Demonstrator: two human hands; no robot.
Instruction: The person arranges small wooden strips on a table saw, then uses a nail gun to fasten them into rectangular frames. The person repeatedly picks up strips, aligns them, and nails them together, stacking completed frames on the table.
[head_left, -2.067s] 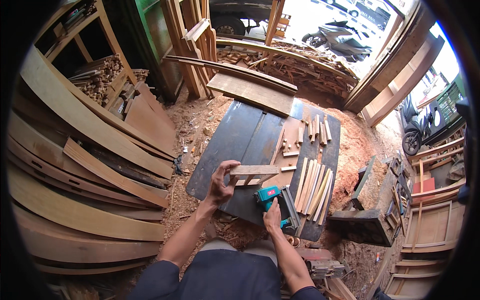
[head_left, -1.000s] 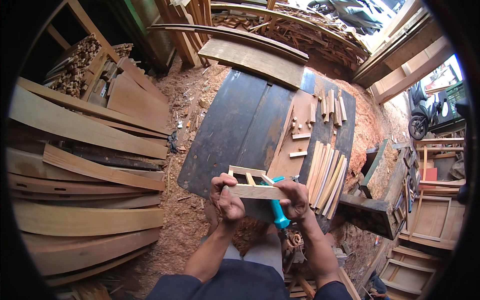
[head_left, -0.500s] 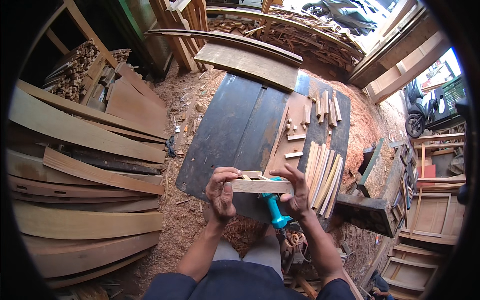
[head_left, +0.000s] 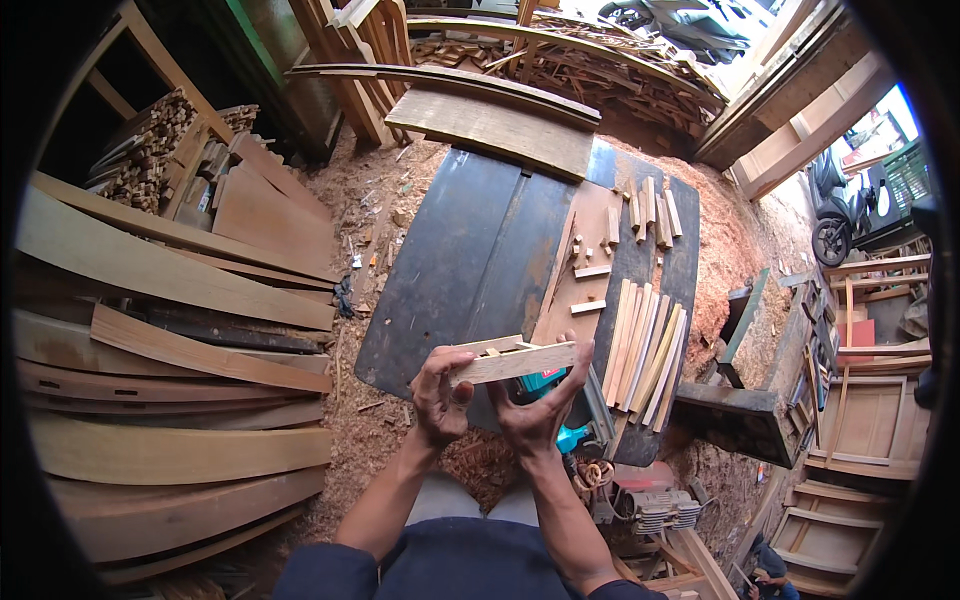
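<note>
A small pale wooden frame (head_left: pixel 522 362), made of slats joined by short cross pieces, is held up above the near edge of a dark metal table (head_left: pixel 430 270). My left hand (head_left: pixel 438 398) is closed on the frame's left end, thumb toward me. From below and the right, my right hand (head_left: pixel 540 412) grips the other end with its fingers around it. The frame tilts, right end a little higher. Behind my right hand a teal power tool (head_left: pixel 572 438) is partly hidden. Thin wooden strips (head_left: pixel 645 345) lie side by side on the table to the right.
Short wooden blocks (head_left: pixel 655 215) are scattered toward the table's far right. A wide board (head_left: pixel 490 125) lies across its far end. Long curved planks (head_left: pixel 180 445) are stacked at the left. A metal machine part (head_left: pixel 735 425) stands right, and sawdust (head_left: pixel 725 260) covers the floor.
My right hand has shifted left and lower, under the frame's right end. The frame has gone from nearly level to tilted, its right end up.
</note>
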